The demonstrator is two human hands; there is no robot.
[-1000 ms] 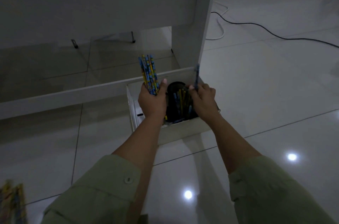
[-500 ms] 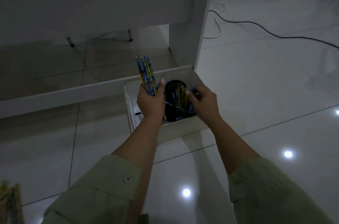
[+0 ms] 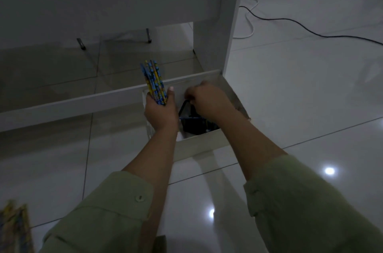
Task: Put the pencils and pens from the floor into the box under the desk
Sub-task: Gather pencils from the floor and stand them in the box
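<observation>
The left hand (image 3: 160, 110) has its grip wrapped round a bundle of blue-and-yellow pencils (image 3: 154, 81), held upright with the long axis running up and slightly away from the person, the tips fanning a little above the fist and the thumb lying along the bundle's right side. Just to the right of that fist, and lower, sits the white box (image 3: 199, 142) tucked against the leg of the counter (image 3: 219, 24), with a dark pencil cup (image 3: 189, 119) inside it; a few pens or pencils seem to lie in the cup, though it is too dim to count them. The right hand (image 3: 209, 99) hangs over the cup with its fingers curled downward; whether its grip holds a pencil I cannot tell, since the fingertips are hidden and blurred. The move ahead likely turns on this: the cup's mouth lies right of and below the bundle, so the pencils must swing over and go in end first, and the left hand already carries them beside the opening. More patterned pencils on the floor (image 3: 14, 230) lie at the near left, well apart from the box, not yet gathered.
</observation>
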